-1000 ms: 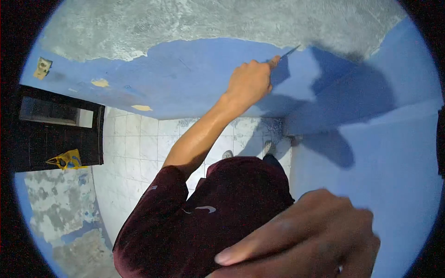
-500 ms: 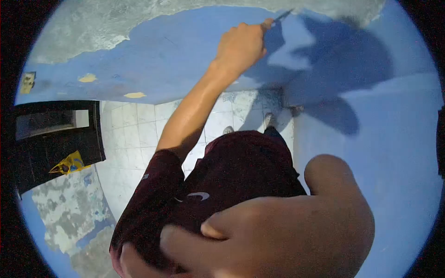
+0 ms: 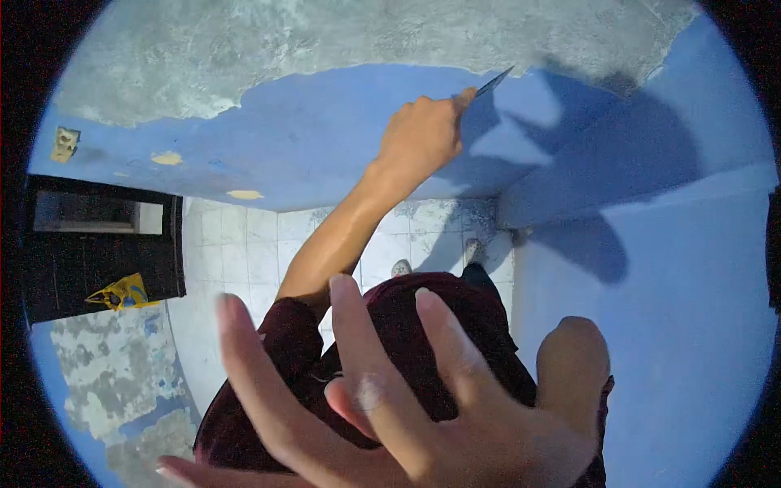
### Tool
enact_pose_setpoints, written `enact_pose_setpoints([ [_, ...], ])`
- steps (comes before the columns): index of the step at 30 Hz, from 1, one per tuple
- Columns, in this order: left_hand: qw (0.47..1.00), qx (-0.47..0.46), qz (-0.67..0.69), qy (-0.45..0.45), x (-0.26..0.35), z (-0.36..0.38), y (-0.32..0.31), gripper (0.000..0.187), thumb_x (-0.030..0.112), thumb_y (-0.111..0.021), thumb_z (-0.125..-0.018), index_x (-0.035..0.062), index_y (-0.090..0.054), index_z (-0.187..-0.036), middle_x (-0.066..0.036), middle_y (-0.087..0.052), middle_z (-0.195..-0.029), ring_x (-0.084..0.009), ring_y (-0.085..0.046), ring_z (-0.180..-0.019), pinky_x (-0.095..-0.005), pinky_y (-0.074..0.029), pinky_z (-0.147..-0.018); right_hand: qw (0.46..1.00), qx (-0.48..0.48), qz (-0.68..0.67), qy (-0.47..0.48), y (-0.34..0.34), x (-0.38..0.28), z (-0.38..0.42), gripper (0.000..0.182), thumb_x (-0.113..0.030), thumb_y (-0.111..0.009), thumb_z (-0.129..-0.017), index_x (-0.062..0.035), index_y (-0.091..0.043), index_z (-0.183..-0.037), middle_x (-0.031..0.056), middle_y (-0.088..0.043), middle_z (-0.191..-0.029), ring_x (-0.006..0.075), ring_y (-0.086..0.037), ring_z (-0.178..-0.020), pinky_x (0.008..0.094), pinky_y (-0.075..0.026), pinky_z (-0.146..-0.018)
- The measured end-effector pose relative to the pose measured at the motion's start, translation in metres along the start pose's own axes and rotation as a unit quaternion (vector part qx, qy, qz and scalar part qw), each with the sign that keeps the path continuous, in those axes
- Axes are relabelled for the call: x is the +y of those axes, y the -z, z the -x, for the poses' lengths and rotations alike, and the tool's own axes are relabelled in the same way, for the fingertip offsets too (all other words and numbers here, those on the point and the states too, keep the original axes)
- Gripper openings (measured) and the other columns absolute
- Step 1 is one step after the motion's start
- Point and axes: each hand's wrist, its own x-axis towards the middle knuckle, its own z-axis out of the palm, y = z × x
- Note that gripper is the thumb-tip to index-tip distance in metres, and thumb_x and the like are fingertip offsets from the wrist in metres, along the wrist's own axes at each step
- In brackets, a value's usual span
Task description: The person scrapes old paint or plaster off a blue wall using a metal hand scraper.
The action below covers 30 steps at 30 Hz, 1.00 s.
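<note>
My left hand (image 3: 423,134) is raised against a blue painted wall (image 3: 325,138) and grips a thin scraper (image 3: 494,81). Its blade tip touches the edge where the blue paint meets bare grey plaster (image 3: 325,41). My right hand (image 3: 423,423) is very close to the camera at the bottom, fingers spread wide and holding nothing. It hides much of my dark red shirt (image 3: 407,317). My shoes (image 3: 472,259) show on the floor below.
White floor tiles (image 3: 236,252) lie under me. A dark door opening (image 3: 98,244) is at the left with a yellow scrap (image 3: 122,293) by it. More blue wall (image 3: 675,325) stands at the right. A patchy scraped wall (image 3: 114,374) is at the lower left.
My right hand has opened from a curled shape into spread fingers in front of the camera. The view has tilted, so my left hand with the scraper sits lower in the frame.
</note>
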Motion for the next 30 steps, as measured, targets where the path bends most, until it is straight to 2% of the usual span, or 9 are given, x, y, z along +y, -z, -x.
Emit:
enact_pose_setpoints([
  [4,0.999,0.005,0.042,-0.009,0.003,-0.007,0.003,0.055,0.003,-0.06,-0.077,0.0107,-0.063,-0.131,-0.025,-0.066,-0.074,-0.0426,-0.066,-0.068,-0.0517,-0.054,-0.065,0.993,0.103,-0.034,-0.037,-0.037,-0.028,0.023,0.081,-0.036,-0.072,-0.086,-0.0167,-0.033,-0.155,0.02,-0.056,-0.136,0.037,-0.06,-0.116,0.0543,-0.056,-0.088],
  [6,0.999,0.004,0.034,-0.014,0.003,-0.008,-0.005,0.053,0.003,-0.06,-0.078,0.0115,-0.063,-0.131,-0.025,-0.066,-0.074,-0.0431,-0.066,-0.069,-0.0522,-0.054,-0.066,0.94,0.309,0.145,0.002,-0.088,-0.009,0.018,0.055,-0.017,-0.081,-0.078,-0.0105,-0.064,-0.13,0.0185,-0.068,-0.118,0.0313,-0.068,-0.099,0.0465,-0.062,-0.079],
  [8,0.999,0.017,0.025,-0.019,0.002,-0.01,-0.013,0.043,0.005,-0.058,-0.087,0.0139,-0.067,-0.128,-0.027,-0.063,-0.074,-0.0443,-0.063,-0.065,-0.0513,-0.051,-0.062,0.904,0.397,0.115,-0.112,-0.104,-0.016,0.0,0.033,-0.009,-0.08,-0.078,-0.005,-0.072,-0.109,0.0184,-0.069,-0.112,0.0279,-0.07,-0.09,0.0406,-0.064,-0.075],
  [9,0.999,0.033,0.021,-0.018,0.003,-0.009,-0.012,0.042,0.006,-0.058,-0.088,0.0148,-0.066,-0.128,-0.027,-0.062,-0.074,-0.0449,-0.063,-0.066,-0.0515,-0.051,-0.061,0.977,0.134,0.075,0.151,-0.023,0.041,0.007,0.02,-0.009,-0.077,-0.082,-0.001,-0.071,-0.1,0.0181,-0.071,-0.104,0.0264,-0.071,-0.087,0.0382,-0.063,-0.073],
  [13,0.999,0.022,0.031,0.012,0.016,-0.009,-0.002,0.036,0.009,-0.059,-0.092,0.0163,-0.068,-0.126,-0.027,-0.062,-0.073,-0.0459,-0.062,-0.068,-0.0516,-0.05,-0.061,0.945,0.061,0.146,0.285,0.003,0.039,-0.018,0.029,-0.023,-0.069,-0.09,0.0022,-0.069,-0.105,0.018,-0.068,-0.108,0.0289,-0.069,-0.093,0.0444,-0.06,-0.082],
  [14,0.999,0.021,0.028,0.02,0.019,-0.006,0.0,0.035,0.009,-0.059,-0.092,0.0157,-0.068,-0.125,-0.027,-0.062,-0.073,-0.0457,-0.062,-0.068,-0.0514,-0.05,-0.061,0.949,0.038,0.124,0.286,0.014,0.041,-0.019,0.036,-0.027,-0.065,-0.094,0.0051,-0.066,-0.11,0.0191,-0.066,-0.111,0.0277,-0.067,-0.098,0.0431,-0.059,-0.084],
  [16,0.998,0.043,0.042,0.011,0.022,-0.003,0.007,0.035,0.008,-0.059,-0.092,0.015,-0.068,-0.125,-0.027,-0.062,-0.073,-0.0453,-0.062,-0.067,-0.0511,-0.05,-0.061,0.959,0.219,-0.093,0.153,-0.016,0.026,-0.008,0.054,-0.042,-0.063,-0.093,0.01,-0.063,-0.11,0.0211,-0.065,-0.108,0.0258,-0.065,-0.099,0.0414,-0.059,-0.082],
  [17,0.996,0.063,0.057,0.004,0.023,-0.002,0.01,0.035,0.008,-0.059,-0.091,0.0144,-0.068,-0.125,-0.027,-0.062,-0.073,-0.045,-0.062,-0.066,-0.0508,-0.05,-0.061,0.957,0.222,-0.095,0.159,-0.014,0.034,-0.007,0.054,-0.042,-0.063,-0.093,0.01,-0.063,-0.11,0.0211,-0.065,-0.108,0.0258,-0.065,-0.099,0.0414,-0.059,-0.082],
  [30,0.999,0.024,-0.022,-0.018,0.024,-0.009,0.015,0.045,0.004,-0.059,-0.086,0.0115,-0.064,-0.13,-0.023,-0.066,-0.075,-0.0423,-0.065,-0.064,-0.0502,-0.053,-0.06,0.993,0.026,-0.092,0.072,0.013,0.101,0.045,0.04,-0.027,-0.06,-0.092,0.0022,-0.062,-0.12,0.0193,-0.063,-0.12,0.0291,-0.063,-0.109,0.0419,-0.056,-0.087],
])
